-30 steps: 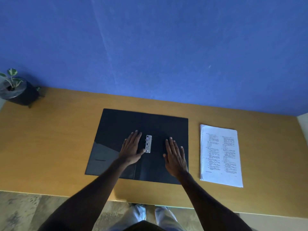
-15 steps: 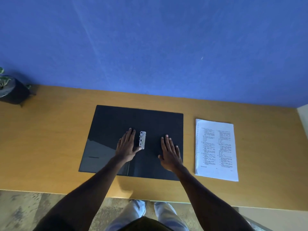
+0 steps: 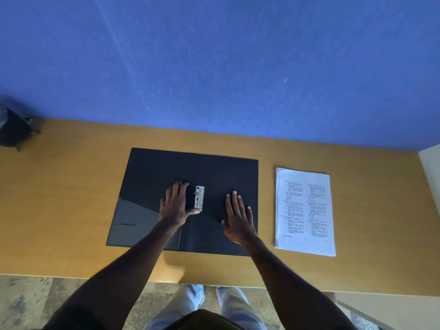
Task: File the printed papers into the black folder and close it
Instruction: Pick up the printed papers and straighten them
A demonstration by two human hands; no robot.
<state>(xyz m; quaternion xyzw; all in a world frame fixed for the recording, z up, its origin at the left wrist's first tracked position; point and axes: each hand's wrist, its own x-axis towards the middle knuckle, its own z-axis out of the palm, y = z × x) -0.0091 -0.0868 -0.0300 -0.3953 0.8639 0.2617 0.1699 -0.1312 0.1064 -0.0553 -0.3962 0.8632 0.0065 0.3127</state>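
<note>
The black folder [image 3: 166,167] lies open and flat on the wooden desk, with a small metal clip [image 3: 199,198] near its spine. My left hand [image 3: 175,206] rests flat on the left leaf, thumb touching the clip's lower end. On the right leaf my right hand [image 3: 238,219] lies flat with fingers spread. Neither hand holds anything. A stack of printed papers [image 3: 304,210] sits on the desk just right of the folder, apart from it.
The desk [image 3: 66,191] runs along a blue wall. A dark plant pot [image 3: 12,129] stands at the far left corner. The desk's front edge is close to my body, with floor and my legs below it.
Both hands stay flat on the open folder in the same places. The view has shifted to the right, so the plant pot sits nearer the left edge of the frame.
</note>
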